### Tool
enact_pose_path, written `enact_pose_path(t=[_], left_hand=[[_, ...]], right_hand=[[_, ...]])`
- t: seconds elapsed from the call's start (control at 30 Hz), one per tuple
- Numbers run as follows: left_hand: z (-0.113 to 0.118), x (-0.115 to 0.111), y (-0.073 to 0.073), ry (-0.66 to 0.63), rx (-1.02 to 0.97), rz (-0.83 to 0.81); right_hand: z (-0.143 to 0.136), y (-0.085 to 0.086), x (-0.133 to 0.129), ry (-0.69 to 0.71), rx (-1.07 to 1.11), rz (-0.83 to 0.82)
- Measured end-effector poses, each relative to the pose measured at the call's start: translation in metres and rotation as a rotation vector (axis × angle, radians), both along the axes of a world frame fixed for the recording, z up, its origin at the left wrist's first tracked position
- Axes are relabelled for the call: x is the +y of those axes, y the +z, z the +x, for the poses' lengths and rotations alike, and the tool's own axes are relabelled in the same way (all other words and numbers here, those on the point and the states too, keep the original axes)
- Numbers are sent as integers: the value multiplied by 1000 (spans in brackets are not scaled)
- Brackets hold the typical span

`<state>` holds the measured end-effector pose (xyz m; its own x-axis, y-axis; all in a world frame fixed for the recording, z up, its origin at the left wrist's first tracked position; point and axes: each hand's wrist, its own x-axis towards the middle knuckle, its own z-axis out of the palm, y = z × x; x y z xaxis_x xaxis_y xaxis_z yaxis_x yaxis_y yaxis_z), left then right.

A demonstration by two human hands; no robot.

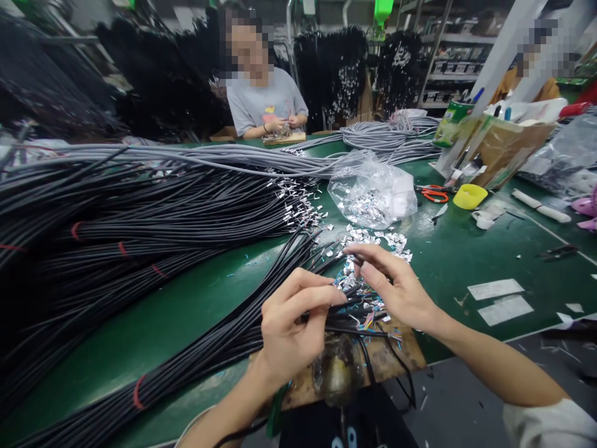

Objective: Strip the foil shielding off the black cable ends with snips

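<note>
My left hand (298, 317) is closed, fingers bent and pinched at a black cable (355, 298) near its stripped end. Opposite it, my right hand (396, 286) has its thumb and forefinger curled together around a small dark piece that I cannot make out clearly. Under both hands runs a bundle of black cables (209, 348), bound by a red tie (138, 392). Coloured inner wires (368, 320) fan out from the cable ends over a wooden board (401, 354). Scraps of silver foil (357, 236) lie just beyond my fingers.
More black cable bundles (186, 218) cover the left of the green table (466, 249). Grey cables (233, 155) stretch behind them. A clear plastic bag (373, 190), orange-handled scissors (435, 194), a yellow ring (470, 196) and paper strips (495, 289) lie to the right. A co-worker (268, 99) sits opposite.
</note>
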<state>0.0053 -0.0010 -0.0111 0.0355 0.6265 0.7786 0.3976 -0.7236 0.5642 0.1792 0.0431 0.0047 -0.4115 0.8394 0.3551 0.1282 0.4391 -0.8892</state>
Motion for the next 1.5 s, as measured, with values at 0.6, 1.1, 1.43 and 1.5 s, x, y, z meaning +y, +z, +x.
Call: enact_pose_path(t=[0.6,1.1,1.43,1.5], left_hand=[[1,-4,2,38,88,11],[2,-1,-5,323,142,-112],[0,3,15,-188,-127,-701],[1,2,14,-151,-146,-689]], right_hand=[[3,7,-1,97,-92,215],[-2,-1,-6,-97,-96,249],[0,1,-3,-61,-93,250],[0,0,-2,-113,-78,214]])
